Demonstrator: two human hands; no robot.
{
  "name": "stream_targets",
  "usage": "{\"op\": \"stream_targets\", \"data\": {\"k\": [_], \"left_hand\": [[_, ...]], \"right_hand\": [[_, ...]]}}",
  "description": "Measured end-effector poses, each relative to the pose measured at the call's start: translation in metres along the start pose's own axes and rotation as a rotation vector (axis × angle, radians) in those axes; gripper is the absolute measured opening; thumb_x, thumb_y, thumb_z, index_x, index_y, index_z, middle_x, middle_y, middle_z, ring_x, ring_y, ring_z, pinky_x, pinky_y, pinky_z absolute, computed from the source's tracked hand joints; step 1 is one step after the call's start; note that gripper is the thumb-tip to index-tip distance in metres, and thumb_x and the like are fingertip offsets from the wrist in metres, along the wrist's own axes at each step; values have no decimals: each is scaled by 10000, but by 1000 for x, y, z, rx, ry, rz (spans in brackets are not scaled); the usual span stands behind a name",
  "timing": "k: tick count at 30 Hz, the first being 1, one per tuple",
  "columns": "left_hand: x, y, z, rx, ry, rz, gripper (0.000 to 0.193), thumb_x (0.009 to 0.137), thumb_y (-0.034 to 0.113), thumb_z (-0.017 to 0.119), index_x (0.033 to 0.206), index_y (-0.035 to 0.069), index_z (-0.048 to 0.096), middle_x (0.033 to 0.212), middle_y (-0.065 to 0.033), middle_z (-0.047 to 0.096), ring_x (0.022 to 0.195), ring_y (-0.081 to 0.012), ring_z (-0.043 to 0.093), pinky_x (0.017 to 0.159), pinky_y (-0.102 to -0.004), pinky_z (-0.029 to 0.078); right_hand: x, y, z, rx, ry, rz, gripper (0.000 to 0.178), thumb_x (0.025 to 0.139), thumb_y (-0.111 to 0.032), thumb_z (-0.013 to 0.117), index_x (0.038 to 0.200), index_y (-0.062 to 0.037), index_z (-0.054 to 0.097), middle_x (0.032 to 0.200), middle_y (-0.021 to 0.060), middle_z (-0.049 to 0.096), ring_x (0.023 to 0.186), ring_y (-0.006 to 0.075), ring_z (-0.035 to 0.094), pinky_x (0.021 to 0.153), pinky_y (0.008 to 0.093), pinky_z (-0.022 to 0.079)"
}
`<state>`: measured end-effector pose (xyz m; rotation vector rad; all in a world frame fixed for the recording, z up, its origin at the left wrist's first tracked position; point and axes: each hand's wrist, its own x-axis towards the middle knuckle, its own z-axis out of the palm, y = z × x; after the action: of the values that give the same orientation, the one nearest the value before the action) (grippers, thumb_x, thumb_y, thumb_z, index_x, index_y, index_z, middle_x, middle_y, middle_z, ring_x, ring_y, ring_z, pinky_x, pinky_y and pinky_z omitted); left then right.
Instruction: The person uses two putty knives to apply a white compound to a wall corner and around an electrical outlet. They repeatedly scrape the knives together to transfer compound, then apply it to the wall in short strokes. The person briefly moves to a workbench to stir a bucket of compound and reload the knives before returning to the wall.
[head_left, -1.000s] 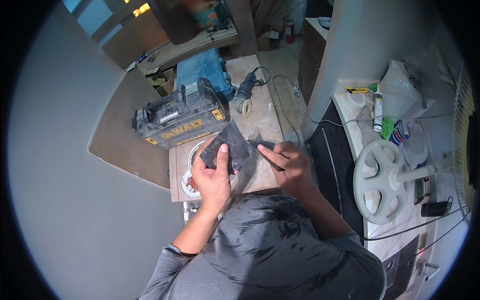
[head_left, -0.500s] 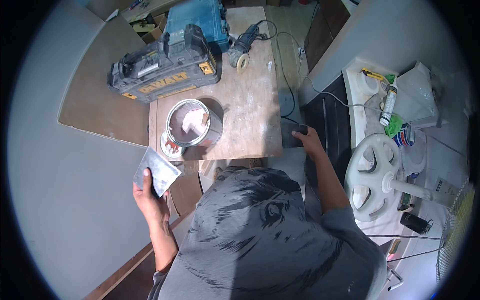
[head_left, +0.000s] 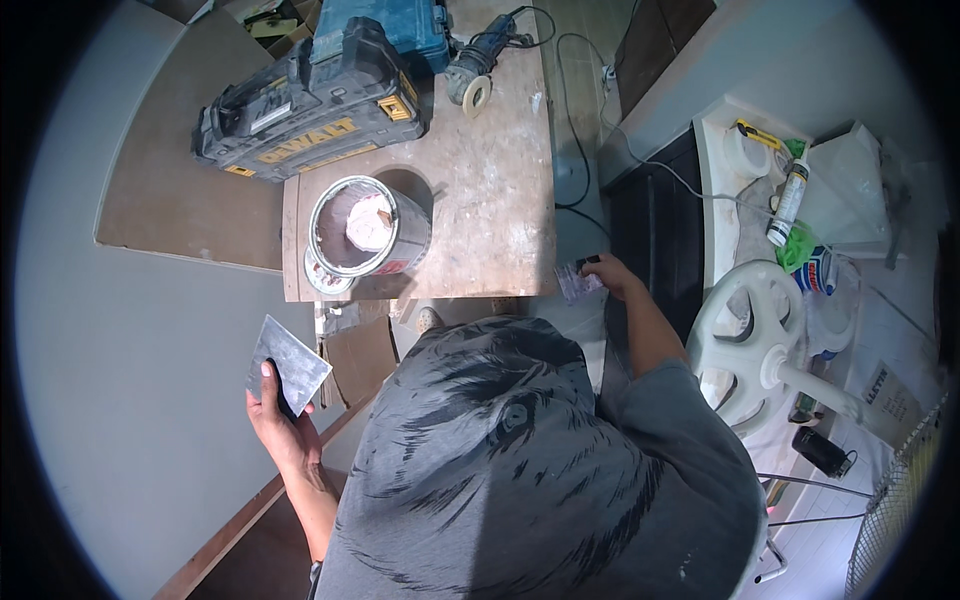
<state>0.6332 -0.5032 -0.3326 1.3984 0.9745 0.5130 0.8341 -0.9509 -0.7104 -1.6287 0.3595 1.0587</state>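
My left hand (head_left: 284, 428) is closed round a flat, square-bladed scraper (head_left: 298, 362), its grey face turned up and the thumb lying on it. At the right front corner of the wooden bench, my right hand (head_left: 618, 276) grips a putty knife (head_left: 577, 284) with a dark handle and a pinkish smear on its blade. Between the hands, on the bench's left front part, stands an open metal can (head_left: 411, 240) with pale pink putty (head_left: 369, 224) inside. A round lid (head_left: 328, 281) lies partly hidden by the can.
Behind the can, a black toolbox (head_left: 310, 115) and a blue case (head_left: 385, 35) stand on the bench (head_left: 490, 200). An angle grinder (head_left: 478, 65) lies nearby, its cord trailing rightward. A white wheel-shaped stand base (head_left: 745, 335) and a sealant tube (head_left: 788, 205) lie at the right.
My right hand has turned its putty knife, and the smeared blade now shows. My left hand has moved slightly down and left in view. The bench and its things have shifted up and left.
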Motion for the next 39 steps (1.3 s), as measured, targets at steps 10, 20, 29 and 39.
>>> {"op": "stream_targets", "data": {"k": [10, 20, 29, 39], "left_hand": [[-3, 7, 12, 43, -84, 3, 339, 942, 324, 714, 1137, 70, 603, 948, -1, 645, 689, -67, 627, 448, -208, 417], [31, 4, -14, -68, -86, -71, 338, 919, 341, 742, 1124, 110, 605, 937, 39, 639, 732, -44, 605, 517, -213, 410], [94, -15, -26, -263, -190, -147, 252, 966, 247, 687, 1106, 51, 613, 889, -10, 673, 654, -77, 635, 459, -214, 482], [144, -22, -66, -349, -356, -245, 226, 980, 265, 665, 1095, 75, 625, 869, -3, 679, 659, -75, 624, 497, -223, 448]], "right_hand": [[0, 58, -7, -464, 78, -28, 512, 654, -56, 765, 1161, -37, 701, 1071, 90, 688, 1028, 216, 634, 896, 348, 486], [-105, -106, 9, 120, 81, -370, 331, 792, 36, 696, 1110, -56, 694, 1029, 43, 645, 950, 150, 616, 825, 297, 501], [-135, -270, 211, -567, 169, -783, 377, 827, -300, 767, 1103, -48, 725, 781, 51, 631, 712, 168, 598, 684, 311, 481], [-130, -325, 311, -804, 215, -711, 265, 880, -196, 659, 1050, -17, 757, 868, 159, 753, 821, 236, 724, 752, 364, 541]]}}
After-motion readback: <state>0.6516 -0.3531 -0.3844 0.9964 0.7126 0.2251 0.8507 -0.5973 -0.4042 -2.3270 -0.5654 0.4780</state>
